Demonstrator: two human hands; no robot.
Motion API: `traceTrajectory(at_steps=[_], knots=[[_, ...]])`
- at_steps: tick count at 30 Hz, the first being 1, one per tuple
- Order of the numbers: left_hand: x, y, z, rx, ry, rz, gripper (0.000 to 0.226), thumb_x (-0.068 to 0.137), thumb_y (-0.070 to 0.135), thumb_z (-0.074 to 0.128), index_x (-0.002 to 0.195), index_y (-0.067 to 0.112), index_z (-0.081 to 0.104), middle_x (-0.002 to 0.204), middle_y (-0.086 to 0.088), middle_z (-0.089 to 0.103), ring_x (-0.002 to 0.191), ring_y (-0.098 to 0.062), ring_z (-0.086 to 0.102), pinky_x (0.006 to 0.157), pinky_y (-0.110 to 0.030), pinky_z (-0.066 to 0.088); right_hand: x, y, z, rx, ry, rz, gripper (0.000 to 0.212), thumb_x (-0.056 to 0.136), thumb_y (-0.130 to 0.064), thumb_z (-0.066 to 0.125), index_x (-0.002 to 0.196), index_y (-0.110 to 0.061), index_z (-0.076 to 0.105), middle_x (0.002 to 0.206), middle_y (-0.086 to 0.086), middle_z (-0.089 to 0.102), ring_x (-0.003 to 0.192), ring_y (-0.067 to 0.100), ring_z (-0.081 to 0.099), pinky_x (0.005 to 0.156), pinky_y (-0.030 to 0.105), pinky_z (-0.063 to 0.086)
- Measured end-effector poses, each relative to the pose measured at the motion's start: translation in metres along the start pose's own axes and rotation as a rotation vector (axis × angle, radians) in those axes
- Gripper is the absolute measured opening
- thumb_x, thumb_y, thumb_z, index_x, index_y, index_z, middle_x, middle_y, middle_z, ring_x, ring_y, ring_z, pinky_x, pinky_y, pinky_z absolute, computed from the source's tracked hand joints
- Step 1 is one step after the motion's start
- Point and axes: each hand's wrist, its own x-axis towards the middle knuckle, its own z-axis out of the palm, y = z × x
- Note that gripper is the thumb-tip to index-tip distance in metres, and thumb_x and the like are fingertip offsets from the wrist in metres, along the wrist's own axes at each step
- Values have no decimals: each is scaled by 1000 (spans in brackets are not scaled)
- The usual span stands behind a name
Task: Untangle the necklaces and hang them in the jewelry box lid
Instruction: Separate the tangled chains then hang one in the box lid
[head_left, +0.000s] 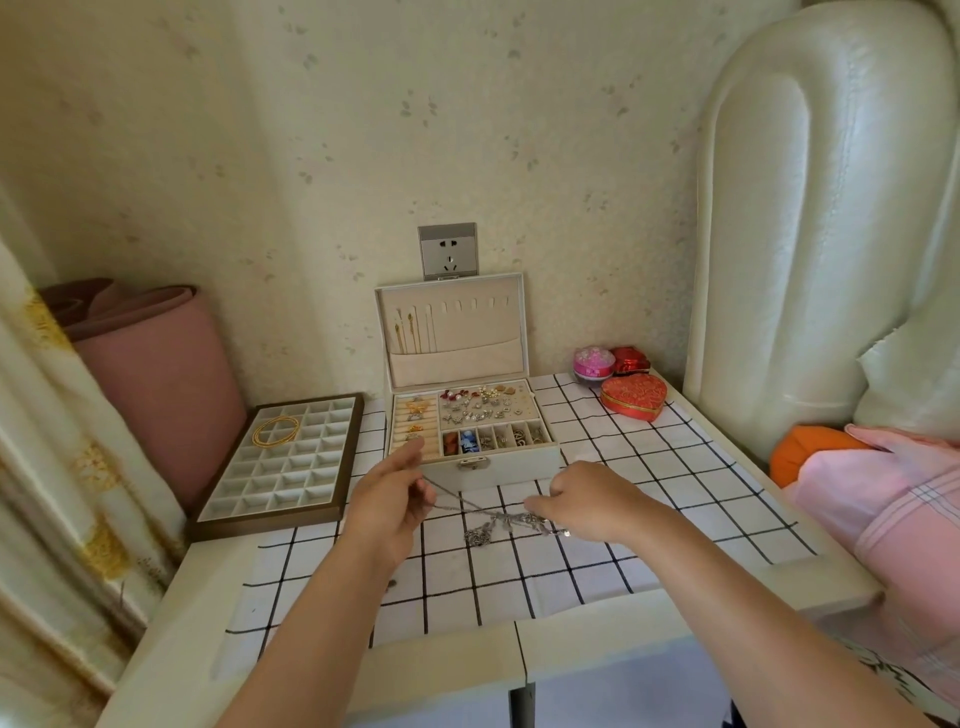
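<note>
The tangle of silver necklaces (493, 525) is held low over the counter (727, 592), just in front of the jewelry box (498, 460). One strand is pinched by the fingers of the left hand (387, 499) and the knot by those of the right hand (587, 501). In the lid (457, 317) only a few gold chains (408, 327) are hung, at the left. Most of the untangling is judged to be left.

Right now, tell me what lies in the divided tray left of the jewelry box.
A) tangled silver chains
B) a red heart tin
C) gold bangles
C: gold bangles lie in the divided tray; the silver chains hang over the checked cloth, and the heart tin sits right of the jewelry box.
</note>
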Motion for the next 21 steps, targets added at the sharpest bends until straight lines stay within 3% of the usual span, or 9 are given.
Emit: traceTrajectory(at_steps=[4, 7, 10, 13, 14, 16, 18, 19, 21], knots=[[-10, -7, 3, 393, 68, 34, 46, 94, -17, 42, 121, 11, 66, 120, -9, 57, 82, -20, 68, 53, -23, 56, -2, 4, -2, -258, 12, 61, 40, 89, -49, 59, 63, -20, 49, 62, -4, 46, 62, 16, 48, 55, 26, 33], [-13, -19, 6, 699, 37, 73, 51, 93, -20, 37, 122, 10, 67, 121, -5, 53, 84, -22, 69, 59, -31, 61, -1, 7, 1, -368, -30, 87, 29, 88, -43, 61, 70, -20, 55, 69, -5, 54, 73, 18, 58, 57, 25, 37], [-9, -27, 2, 1057, 7, 143, 53, 91, -18, 45, 123, 17, 69, 135, -9, 54, 87, -20, 68, 76, -37, 62, -1, 7, 3, -375, -89, 128, 23, 87, -33, 61, 71, -19, 53, 71, -4, 54, 71, 18, 56, 55, 25, 36], [-6, -28, -5, 1476, -27, 252, 49, 93, -5, 50, 125, 29, 68, 141, 0, 56, 117, -21, 60, 100, -31, 50, -1, 5, 3, -355, -143, 139, 9, 83, -16, 57, 75, -15, 56, 72, -1, 51, 67, 18, 50, 55, 25, 37], [-6, -27, -7, 1557, -44, 250, 52, 92, -4, 51, 126, 31, 67, 140, 2, 57, 122, -20, 57, 103, -30, 48, -2, 5, 2, -354, -157, 130, 6, 81, -12, 56, 82, -12, 62, 76, 0, 54, 70, 20, 53, 58, 25, 40], [-7, -24, -10, 1645, -109, 218, 57, 86, -2, 53, 128, 36, 64, 134, 6, 59, 121, -17, 56, 102, -32, 49, -4, 5, 0, -361, -183, 98, 27, 78, -7, 55, 101, -11, 69, 89, 2, 64, 83, 22, 61, 72, 29, 49], [-9, -22, -11, 1716, -162, 252, 54, 84, 7, 59, 127, 41, 61, 128, 9, 58, 118, -14, 55, 97, -33, 51, -6, 5, 1, -369, -184, 35, 28, 80, -5, 54, 102, -16, 67, 103, -1, 66, 99, 22, 62, 88, 33, 49], [-9, -23, -11, 1737, -167, 305, 50, 85, 14, 63, 126, 43, 61, 125, 10, 57, 116, -13, 53, 94, -31, 51, -6, 4, 2, -344, -171, 2, 24, 84, -7, 56, 99, -23, 65, 103, -6, 64, 102, 20, 60, 88, 31, 47], [-8, -26, -7, 1718, -180, 451, 40, 89, 26, 67, 124, 45, 61, 120, 13, 55, 115, -11, 49, 92, -28, 47, -5, 3, 6, -243, -131, -81, 17, 89, -18, 61, 97, -33, 62, 94, -16, 56, 96, 15, 57, 74, 25, 43]])
